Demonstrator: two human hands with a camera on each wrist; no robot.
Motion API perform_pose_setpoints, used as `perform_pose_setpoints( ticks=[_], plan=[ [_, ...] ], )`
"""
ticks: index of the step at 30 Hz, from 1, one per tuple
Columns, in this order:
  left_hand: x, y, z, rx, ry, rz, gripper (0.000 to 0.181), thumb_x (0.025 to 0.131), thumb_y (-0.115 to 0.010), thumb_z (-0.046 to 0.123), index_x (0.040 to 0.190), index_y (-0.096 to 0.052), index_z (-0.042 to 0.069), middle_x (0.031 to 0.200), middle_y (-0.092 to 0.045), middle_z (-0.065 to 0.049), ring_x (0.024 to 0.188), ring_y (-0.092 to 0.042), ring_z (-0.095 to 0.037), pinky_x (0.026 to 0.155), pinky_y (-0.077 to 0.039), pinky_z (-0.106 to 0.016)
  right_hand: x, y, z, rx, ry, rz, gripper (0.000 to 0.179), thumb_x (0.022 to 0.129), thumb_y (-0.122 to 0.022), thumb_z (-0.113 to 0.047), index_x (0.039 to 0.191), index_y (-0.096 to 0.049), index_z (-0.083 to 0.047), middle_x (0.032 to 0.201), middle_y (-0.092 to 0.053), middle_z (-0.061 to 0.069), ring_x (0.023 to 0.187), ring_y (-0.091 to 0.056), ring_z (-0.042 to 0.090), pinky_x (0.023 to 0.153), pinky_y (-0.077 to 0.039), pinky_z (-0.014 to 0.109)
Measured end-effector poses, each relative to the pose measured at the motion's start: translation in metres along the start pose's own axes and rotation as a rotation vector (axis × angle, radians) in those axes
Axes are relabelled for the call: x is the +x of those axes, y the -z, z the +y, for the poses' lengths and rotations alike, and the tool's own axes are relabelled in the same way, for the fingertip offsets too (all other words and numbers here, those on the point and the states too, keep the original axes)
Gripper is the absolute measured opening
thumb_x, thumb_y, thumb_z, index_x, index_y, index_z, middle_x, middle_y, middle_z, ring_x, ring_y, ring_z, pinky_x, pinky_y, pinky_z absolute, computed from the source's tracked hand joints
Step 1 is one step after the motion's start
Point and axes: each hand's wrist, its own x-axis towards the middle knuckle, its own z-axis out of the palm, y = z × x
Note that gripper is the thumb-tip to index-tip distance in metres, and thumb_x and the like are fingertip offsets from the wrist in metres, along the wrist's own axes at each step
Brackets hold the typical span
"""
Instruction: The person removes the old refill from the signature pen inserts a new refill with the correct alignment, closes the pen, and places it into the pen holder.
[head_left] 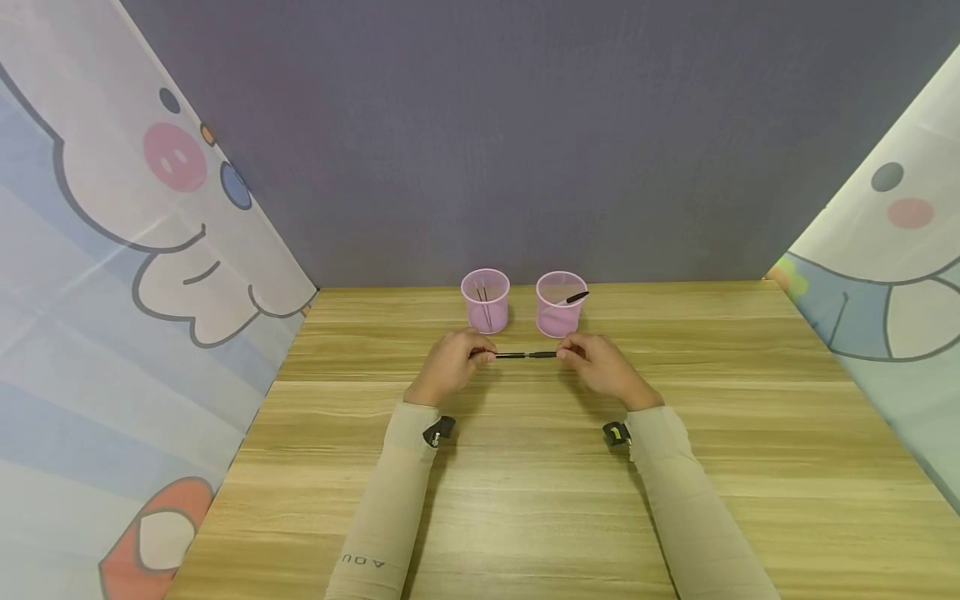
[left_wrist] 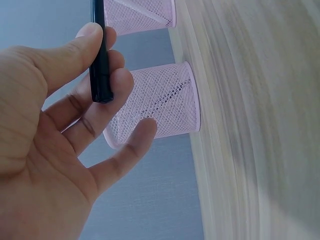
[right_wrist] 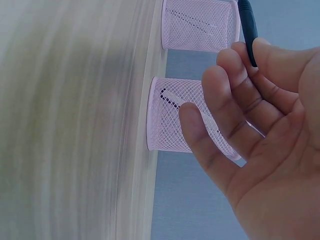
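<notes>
At the left hand (head_left: 453,362): pinches the 9 o'clock end of a slim black cylindrical pen-like rod (head_left: 517,356) between thumb and fingertips, with little finger spread clear. At the right hand (head_left: 600,367): pinches the tapered 3 o'clock end likewise, well apart from the left, linked only through the rod. Lies crosswise from 9 to 3 o'clock, raised off the pale wood-grain tabletop (head_left: 525,483), with a light band near mid-length.

At 11 o'clock from the rod, near: upright round pink mesh cup (head_left: 499,312), containing two thin dark rods (head_left: 485,307); exact type not discernible. At 1 o'clock: matching pink mesh cup (head_left: 562,323), just beside the first, containing a slanted white-and-black implement (head_left: 577,297), with black end projecting over the rim toward 2 o'clock.

Beyond, at 12 o'clock: plain dark grey panel (head_left: 540,142). At 10 o'clock: pale cartoon-printed fabric sheet (head_left: 75,375).
</notes>
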Motion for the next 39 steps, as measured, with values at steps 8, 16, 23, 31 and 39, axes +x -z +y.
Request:
perform_pose_setpoints(
  ticks=[8, 16, 23, 31, 39],
  plan=[
    [-0.0005, 0.0009, -0.0009, -0.001, 0.011, -0.006, 0.006, 0.090, -0.077, 0.014, 0.095, -0.080, 0.011, 0.095, -0.075, -0.002, 0.090, -0.070, -0.018, 0.084, -0.057, -0.040, -0.0003, 0.0005, -0.0010, 0.010, -0.009, 0.000, 0.017, 0.103, -0.060, -0.014, 0.104, -0.070, 0.000, 0.086, -0.068, 0.016, 0.070, -0.053, 0.015, 0.062, -0.046, 0.027],
    [0.0004, 0.0000, -0.0027, -0.014, 0.012, -0.002, 0.006, 0.090, -0.077, 0.012, 0.095, -0.080, 0.010, 0.096, -0.076, -0.003, 0.089, -0.071, -0.018, 0.084, -0.057, -0.040, -0.0008, 0.0016, -0.0012, 0.011, -0.037, -0.012, 0.018, 0.104, -0.059, -0.015, 0.106, -0.069, -0.001, 0.089, -0.069, 0.016, 0.069, -0.056, 0.016, 0.063, -0.050, 0.029],
    [0.0000, -0.0006, -0.0048, -0.018, 0.009, 0.005, 0.007, 0.090, -0.077, 0.013, 0.095, -0.080, 0.011, 0.097, -0.076, -0.002, 0.091, -0.071, -0.017, 0.085, -0.058, -0.039, -0.0003, 0.0021, 0.0011, 0.010, -0.028, -0.005, 0.018, 0.104, -0.059, -0.015, 0.106, -0.070, 0.000, 0.089, -0.069, 0.013, 0.071, -0.056, 0.016, 0.064, -0.050, 0.030],
    [-0.0004, 0.0012, -0.0063, -0.019, 0.007, 0.000, 0.007, 0.091, -0.076, 0.015, 0.095, -0.080, 0.011, 0.099, -0.077, -0.002, 0.093, -0.072, -0.018, 0.087, -0.058, -0.039, -0.0008, 0.0028, 0.0007, 0.018, -0.023, 0.006, 0.017, 0.103, -0.060, -0.013, 0.105, -0.070, 0.001, 0.088, -0.069, 0.013, 0.074, -0.055, 0.016, 0.065, -0.048, 0.029],
    [-0.0008, 0.0027, -0.0082, -0.019, 0.015, -0.007, 0.008, 0.090, -0.077, 0.015, 0.097, -0.080, 0.011, 0.101, -0.077, -0.002, 0.095, -0.072, -0.018, 0.088, -0.058, -0.040, -0.0001, 0.0040, 0.0025, 0.017, -0.014, 0.006, 0.018, 0.104, -0.059, -0.013, 0.107, -0.070, 0.001, 0.091, -0.071, 0.013, 0.076, -0.056, 0.017, 0.067, -0.049, 0.029]
  ],
)
